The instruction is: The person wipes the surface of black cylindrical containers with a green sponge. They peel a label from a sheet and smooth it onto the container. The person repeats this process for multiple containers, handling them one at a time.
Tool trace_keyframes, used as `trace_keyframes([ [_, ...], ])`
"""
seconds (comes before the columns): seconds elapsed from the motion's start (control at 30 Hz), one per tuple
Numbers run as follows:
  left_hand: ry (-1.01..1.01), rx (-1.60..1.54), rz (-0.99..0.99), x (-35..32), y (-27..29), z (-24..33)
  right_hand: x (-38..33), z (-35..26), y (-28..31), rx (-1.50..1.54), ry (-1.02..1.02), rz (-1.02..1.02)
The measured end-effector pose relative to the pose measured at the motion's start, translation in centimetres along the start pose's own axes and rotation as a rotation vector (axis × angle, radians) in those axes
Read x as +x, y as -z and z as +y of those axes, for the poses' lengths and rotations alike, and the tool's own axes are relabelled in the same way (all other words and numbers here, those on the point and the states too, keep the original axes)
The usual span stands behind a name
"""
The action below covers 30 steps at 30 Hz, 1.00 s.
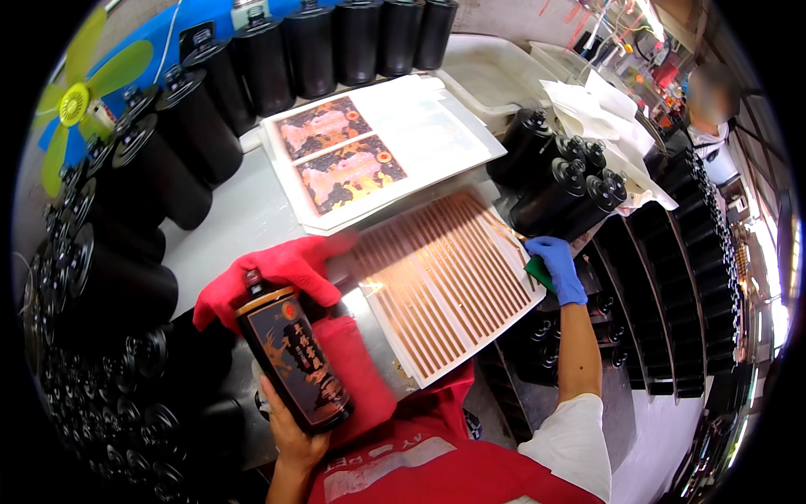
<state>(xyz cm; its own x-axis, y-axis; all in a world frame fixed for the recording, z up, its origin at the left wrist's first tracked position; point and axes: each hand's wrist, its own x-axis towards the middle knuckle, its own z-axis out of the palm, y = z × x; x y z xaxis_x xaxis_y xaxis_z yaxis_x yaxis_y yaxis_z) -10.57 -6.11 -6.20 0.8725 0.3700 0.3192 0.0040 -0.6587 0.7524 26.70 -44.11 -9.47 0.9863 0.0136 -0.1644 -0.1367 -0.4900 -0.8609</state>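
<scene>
Gripping a dark labelled bottle [294, 359] in the bare left hand [290, 433], red cloth [281, 273] draped over its neck, gloved right hand [556, 267] pinching a green pad [537, 270] beside the striped sheet [441, 281].

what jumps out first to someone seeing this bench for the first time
The labelled black bottle at bottom centre, held in the bare left hand over a red cloth. To its right, the blue-gloved right hand rests at the edge of a white sheet of copper-coloured strips. Rows of black bottles ring the table's left and top edges.
</scene>
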Motion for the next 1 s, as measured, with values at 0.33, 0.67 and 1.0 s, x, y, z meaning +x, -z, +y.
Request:
trace_keyframes([
  [0.33,-0.069,-0.198,0.015,0.8,0.3,-0.2,-8.2,-14.4,-4.6,0.046,0.025,-0.375],
  [0.67,-0.148,0.014,0.179,0.7,2.5,0.6,-19.3,-26.3,-10.3,-0.327,0.158,-0.82],
  [1.0,-0.065,-0.979,-0.45,8.5,7.8,6.4,-22.6,-31.7,-12.1,-0.237,0.63,-0.973],
])
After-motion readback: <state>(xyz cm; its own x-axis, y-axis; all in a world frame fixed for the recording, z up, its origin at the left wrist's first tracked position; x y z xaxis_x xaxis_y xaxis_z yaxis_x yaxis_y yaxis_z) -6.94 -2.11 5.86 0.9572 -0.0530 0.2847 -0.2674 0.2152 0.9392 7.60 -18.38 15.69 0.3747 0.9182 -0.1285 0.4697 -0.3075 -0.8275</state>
